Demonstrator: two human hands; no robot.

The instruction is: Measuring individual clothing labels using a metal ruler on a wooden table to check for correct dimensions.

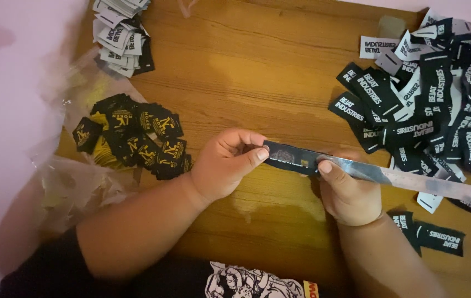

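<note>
2 hands pinch 1 long black label strip (293, 157) above the wooden table (268, 72): the left hand (225, 164) grips its end, the right hand (346, 190) clamps it just beside (the glossy tail runs off rightward). Black-and-yellow labels (136, 138) lie left; black-and-white labels (429, 94) are heaped right.
</note>
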